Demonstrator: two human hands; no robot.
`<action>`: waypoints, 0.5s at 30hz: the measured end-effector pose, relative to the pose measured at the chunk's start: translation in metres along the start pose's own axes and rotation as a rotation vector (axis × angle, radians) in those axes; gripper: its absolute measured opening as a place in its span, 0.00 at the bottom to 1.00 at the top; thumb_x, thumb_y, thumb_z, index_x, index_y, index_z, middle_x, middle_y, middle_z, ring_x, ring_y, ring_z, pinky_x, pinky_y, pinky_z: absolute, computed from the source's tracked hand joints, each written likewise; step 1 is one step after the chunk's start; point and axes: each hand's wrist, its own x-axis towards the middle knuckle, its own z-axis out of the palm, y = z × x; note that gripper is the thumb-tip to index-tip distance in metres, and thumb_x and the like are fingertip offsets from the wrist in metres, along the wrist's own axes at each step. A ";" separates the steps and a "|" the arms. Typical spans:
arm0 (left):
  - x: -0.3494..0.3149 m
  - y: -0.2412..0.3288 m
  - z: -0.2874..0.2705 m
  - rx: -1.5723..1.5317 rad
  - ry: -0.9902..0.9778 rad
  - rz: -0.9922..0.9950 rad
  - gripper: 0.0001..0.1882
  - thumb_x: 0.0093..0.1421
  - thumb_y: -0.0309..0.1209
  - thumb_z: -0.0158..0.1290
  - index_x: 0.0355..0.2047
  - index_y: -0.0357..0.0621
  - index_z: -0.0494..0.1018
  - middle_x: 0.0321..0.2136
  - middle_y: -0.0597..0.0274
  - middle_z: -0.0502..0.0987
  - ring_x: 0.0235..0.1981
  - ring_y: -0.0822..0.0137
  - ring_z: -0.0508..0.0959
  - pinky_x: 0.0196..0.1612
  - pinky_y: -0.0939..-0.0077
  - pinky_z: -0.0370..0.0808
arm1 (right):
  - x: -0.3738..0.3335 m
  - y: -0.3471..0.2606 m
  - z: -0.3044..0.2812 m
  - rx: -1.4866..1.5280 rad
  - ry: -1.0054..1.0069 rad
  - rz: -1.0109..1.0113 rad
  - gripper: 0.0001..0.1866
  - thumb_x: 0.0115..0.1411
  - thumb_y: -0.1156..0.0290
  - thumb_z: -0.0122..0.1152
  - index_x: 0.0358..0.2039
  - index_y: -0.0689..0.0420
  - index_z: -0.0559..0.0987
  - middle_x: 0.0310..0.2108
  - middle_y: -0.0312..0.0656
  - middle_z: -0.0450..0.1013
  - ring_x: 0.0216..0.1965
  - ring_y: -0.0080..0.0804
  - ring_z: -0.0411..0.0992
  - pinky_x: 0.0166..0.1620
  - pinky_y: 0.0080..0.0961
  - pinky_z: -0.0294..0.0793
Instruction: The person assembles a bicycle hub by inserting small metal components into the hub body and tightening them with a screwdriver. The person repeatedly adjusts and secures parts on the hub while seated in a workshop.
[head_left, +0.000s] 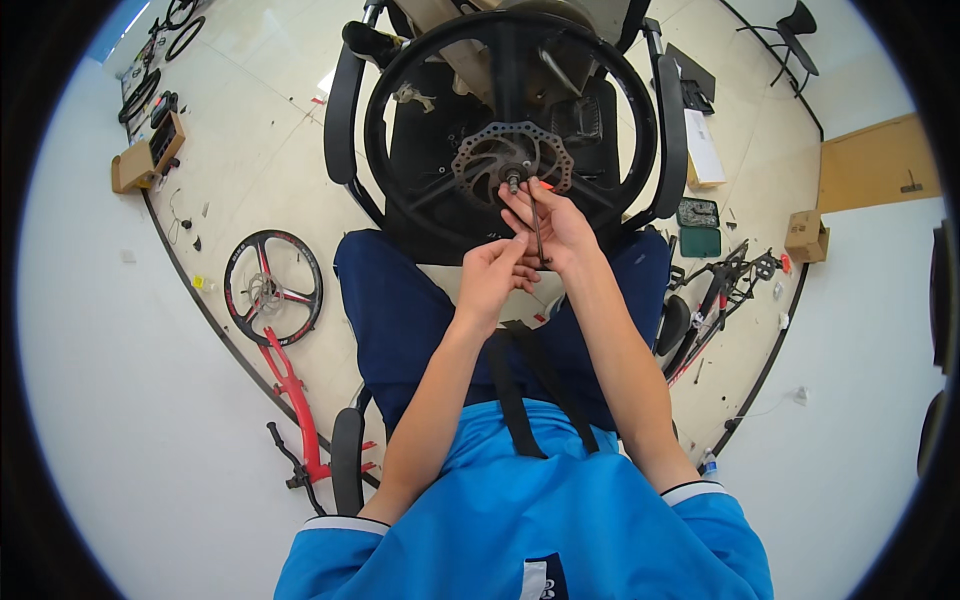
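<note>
Black three-spoke wheel (pixel 508 80) lies over the black chair seat (pixel 420 130), disc side up, presumably so the hub stays steady and reachable. Silver perforated brake disc (pixel 480 160) = landmark. Threaded metal axle (pixel 513 182) projects at its centre. Right hand (pixel 562 225), at the disc's near edge: grip pinches a thin dark metal rod (pixel 539 228). Left hand (pixel 487 283), nearer the body: fingertips at the rod's lower end, perhaps steadying it; cannot tell whether that grip pinches.

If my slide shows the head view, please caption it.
Right hand holding a thin metal rod, left hand alongside, near a silver perforated brake disc on a black spoked wheel.
</note>
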 end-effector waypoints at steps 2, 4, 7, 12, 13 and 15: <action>0.002 -0.001 0.000 0.059 0.041 0.043 0.15 0.65 0.35 0.52 0.34 0.31 0.75 0.26 0.59 0.76 0.23 0.72 0.76 0.25 0.80 0.73 | 0.004 0.004 -0.006 0.005 -0.040 -0.014 0.10 0.66 0.65 0.53 0.37 0.59 0.74 0.43 0.45 0.77 0.49 0.33 0.76 0.50 0.30 0.78; 0.004 0.002 0.002 0.132 0.052 0.073 0.14 0.64 0.33 0.53 0.33 0.31 0.76 0.25 0.60 0.76 0.23 0.73 0.75 0.24 0.80 0.73 | 0.002 0.004 -0.004 -0.001 -0.052 -0.030 0.11 0.66 0.63 0.53 0.38 0.59 0.74 0.42 0.44 0.78 0.47 0.33 0.77 0.48 0.30 0.78; 0.004 0.006 0.005 0.216 0.037 0.082 0.12 0.63 0.31 0.54 0.31 0.31 0.76 0.24 0.61 0.76 0.22 0.74 0.75 0.24 0.80 0.73 | 0.003 0.004 -0.006 -0.010 -0.049 -0.023 0.12 0.66 0.62 0.54 0.39 0.59 0.74 0.42 0.44 0.78 0.45 0.32 0.77 0.47 0.29 0.79; 0.015 0.009 0.009 0.141 0.011 -0.010 0.11 0.62 0.31 0.54 0.28 0.34 0.76 0.22 0.63 0.74 0.22 0.75 0.73 0.24 0.83 0.70 | -0.003 0.004 -0.001 -0.048 -0.023 -0.031 0.14 0.65 0.60 0.55 0.39 0.58 0.74 0.41 0.43 0.78 0.41 0.30 0.78 0.43 0.27 0.79; 0.016 0.009 0.010 0.121 0.012 -0.015 0.10 0.62 0.31 0.54 0.27 0.35 0.76 0.22 0.64 0.74 0.22 0.75 0.73 0.24 0.83 0.69 | -0.004 0.004 0.000 -0.059 -0.018 -0.045 0.14 0.65 0.59 0.56 0.39 0.58 0.74 0.41 0.43 0.79 0.40 0.30 0.78 0.42 0.26 0.79; 0.016 0.010 0.013 0.080 0.015 -0.025 0.10 0.61 0.31 0.55 0.26 0.37 0.75 0.21 0.65 0.73 0.21 0.76 0.72 0.24 0.84 0.68 | -0.012 0.002 0.000 -0.122 -0.008 -0.049 0.14 0.64 0.59 0.57 0.39 0.59 0.74 0.39 0.42 0.78 0.38 0.29 0.77 0.41 0.26 0.78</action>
